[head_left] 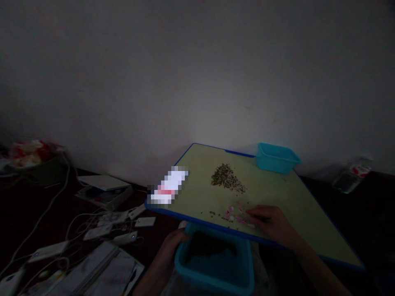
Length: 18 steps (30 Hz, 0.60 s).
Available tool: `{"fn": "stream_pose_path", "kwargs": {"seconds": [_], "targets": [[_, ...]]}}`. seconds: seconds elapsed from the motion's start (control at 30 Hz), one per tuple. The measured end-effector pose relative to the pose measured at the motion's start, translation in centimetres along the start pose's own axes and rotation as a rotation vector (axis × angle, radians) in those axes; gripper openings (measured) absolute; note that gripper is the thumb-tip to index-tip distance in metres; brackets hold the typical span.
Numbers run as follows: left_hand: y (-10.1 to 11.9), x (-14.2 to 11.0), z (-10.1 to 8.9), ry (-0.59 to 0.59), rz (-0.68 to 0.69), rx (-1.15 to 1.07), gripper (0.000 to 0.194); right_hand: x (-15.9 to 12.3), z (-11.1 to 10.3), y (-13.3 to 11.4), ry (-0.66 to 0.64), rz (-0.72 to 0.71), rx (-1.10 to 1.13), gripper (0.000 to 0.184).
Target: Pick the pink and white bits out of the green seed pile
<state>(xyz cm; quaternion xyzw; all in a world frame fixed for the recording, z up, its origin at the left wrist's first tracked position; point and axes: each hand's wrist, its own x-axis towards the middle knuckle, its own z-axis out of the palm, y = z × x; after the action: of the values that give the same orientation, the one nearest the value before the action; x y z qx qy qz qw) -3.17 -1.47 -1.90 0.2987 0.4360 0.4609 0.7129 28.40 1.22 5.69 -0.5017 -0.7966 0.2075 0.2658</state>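
A small yellow-green table top (277, 197) with a blue rim stands against the wall. My left hand (173, 242) grips the left rim of a teal plastic tub (216, 263) held just under the table's near edge. My right hand (271, 224) rests palm down on the table near that edge, fingers together, touching a scatter of small pink and white pieces (234, 214). A heap of dark seeds or grains (226, 177) lies in the middle of the table, apart from both hands.
A second teal tub (276, 158) stands at the table's far corner. A plastic bottle (352, 176) lies right of the table. On the dark floor at left are cables, chargers (101, 230), a flat box (103, 189) and papers (101, 271).
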Motion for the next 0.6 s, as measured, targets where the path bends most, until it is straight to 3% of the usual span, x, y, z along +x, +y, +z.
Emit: {"fn": "stream_pose_path", "kwargs": {"seconds": [0.27,0.43,0.6], "targets": [[-0.7,0.7,-0.6,-0.051,0.012,0.032,0.013,-0.2,0.6,-1.7,-0.047,-0.006,0.042,0.021],[-0.7,0.4,0.1,-0.069,0.010,-0.010,0.012,-0.5,0.4,-1.9,-0.059,-0.007,0.041,0.021],[0.0,-0.1,1.4,-0.004,-0.026,-0.014,0.009,-0.1,0.0,-2.2,-0.117,-0.012,0.041,0.021]]}}
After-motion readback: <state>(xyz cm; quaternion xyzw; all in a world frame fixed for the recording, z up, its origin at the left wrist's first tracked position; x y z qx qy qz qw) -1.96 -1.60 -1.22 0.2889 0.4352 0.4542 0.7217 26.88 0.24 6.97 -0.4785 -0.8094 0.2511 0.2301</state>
